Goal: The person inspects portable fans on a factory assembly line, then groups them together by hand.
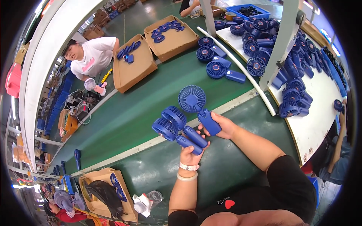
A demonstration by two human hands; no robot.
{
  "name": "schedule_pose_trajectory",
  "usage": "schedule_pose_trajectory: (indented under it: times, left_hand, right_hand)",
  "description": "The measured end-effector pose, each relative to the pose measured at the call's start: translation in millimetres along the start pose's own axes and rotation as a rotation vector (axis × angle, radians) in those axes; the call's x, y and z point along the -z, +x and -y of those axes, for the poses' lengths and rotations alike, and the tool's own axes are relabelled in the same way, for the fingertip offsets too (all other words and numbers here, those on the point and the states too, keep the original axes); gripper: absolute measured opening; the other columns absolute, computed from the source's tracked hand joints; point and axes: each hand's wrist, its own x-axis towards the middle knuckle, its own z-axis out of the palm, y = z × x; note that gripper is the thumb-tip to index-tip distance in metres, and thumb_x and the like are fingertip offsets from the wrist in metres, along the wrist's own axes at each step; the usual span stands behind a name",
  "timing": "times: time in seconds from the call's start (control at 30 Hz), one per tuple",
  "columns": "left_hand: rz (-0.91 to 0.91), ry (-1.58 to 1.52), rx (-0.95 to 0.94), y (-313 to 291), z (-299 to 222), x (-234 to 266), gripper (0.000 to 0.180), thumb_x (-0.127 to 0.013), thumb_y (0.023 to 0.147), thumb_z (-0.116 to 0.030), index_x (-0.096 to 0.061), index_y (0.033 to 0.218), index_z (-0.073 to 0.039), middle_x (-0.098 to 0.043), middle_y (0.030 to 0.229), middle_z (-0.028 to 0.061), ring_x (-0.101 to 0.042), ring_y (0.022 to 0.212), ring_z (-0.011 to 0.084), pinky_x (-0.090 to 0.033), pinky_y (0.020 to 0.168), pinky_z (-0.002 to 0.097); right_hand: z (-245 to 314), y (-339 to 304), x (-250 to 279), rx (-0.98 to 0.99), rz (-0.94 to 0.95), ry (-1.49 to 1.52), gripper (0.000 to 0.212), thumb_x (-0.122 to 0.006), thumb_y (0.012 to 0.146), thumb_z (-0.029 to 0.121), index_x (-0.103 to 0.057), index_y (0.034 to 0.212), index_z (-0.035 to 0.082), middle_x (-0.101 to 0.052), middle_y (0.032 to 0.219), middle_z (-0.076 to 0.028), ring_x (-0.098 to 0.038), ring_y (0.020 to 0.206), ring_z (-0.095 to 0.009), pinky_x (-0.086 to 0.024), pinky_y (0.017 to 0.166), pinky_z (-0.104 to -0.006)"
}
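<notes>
Two blue handheld fans [166,126] are gripped by their handles in my left hand [192,150], their round heads tilted up and to the left. My right hand [225,126] is closed around the handle of another blue handheld fan [192,98], whose round slotted head points away from me. The held fans are close beside each other above the green worktable [241,165], and both hands nearly meet. Beyond them, a few more blue fans [216,70] lie in a row on the green belt.
A white board [315,132] at right bears a heap of blue fans [290,71]; a grey post [281,49] and white tube [241,71] stand before it. Cardboard trays [135,77] with fan parts lie far left. Nearer are a box [128,205] and a clear jar [155,196]. People work nearby.
</notes>
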Motion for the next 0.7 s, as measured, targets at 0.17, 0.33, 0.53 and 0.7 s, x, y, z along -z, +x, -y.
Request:
schedule_pose_trajectory:
  times: [0.17,0.33,0.53,0.7]
  left_hand:
    - [-0.004,-0.022,0.001,-1.6,1.3,1.3,0.059,-0.064,0.068,-0.009,-0.042,0.122,-0.021,-0.052,0.12,0.0078,-0.052,0.11,0.0273,-0.041,0.09,0.0539]
    - [-0.008,-0.013,-0.005,-1.2,0.9,1.2,0.059,-0.064,0.068,-0.009,-0.042,0.122,-0.02,-0.053,0.119,0.0074,-0.052,0.11,0.0266,-0.041,0.09,0.0533]
    - [-0.014,0.028,0.009,0.1,0.3,-1.5,0.054,-0.065,0.068,-0.014,-0.047,0.118,-0.008,-0.053,0.115,0.0063,-0.053,0.108,0.023,-0.043,0.09,0.0499]
    - [0.022,-0.055,0.0,-2.6,5.5,2.2,0.061,-0.065,0.07,-0.01,-0.041,0.124,-0.02,-0.048,0.123,0.0092,-0.049,0.113,0.028,-0.04,0.092,0.0546]
  right_hand:
    - [-0.2,-0.2,-0.6,-0.005,-0.007,0.004,0.039,-0.035,0.094,0.041,-0.044,0.113,0.008,-0.059,0.1,-0.013,-0.057,0.075,-0.017,-0.048,0.066,-0.0295]
    - [-0.1,0.6,-1.7,-0.015,0.0,-0.001,0.04,-0.035,0.094,0.042,-0.044,0.113,0.008,-0.06,0.098,-0.013,-0.057,0.076,-0.017,-0.048,0.066,-0.0292]
    - [1.3,1.1,-1.9,-0.017,0.029,0.014,0.041,-0.038,0.093,0.042,-0.044,0.112,0.007,-0.061,0.097,-0.013,-0.059,0.076,-0.018,-0.048,0.065,-0.0276]
    - [3.1,-6.9,-3.8,0.013,-0.026,-0.017,0.036,-0.046,0.091,0.036,-0.041,0.113,0.008,-0.059,0.097,-0.014,-0.058,0.071,-0.018,-0.048,0.062,-0.0294]
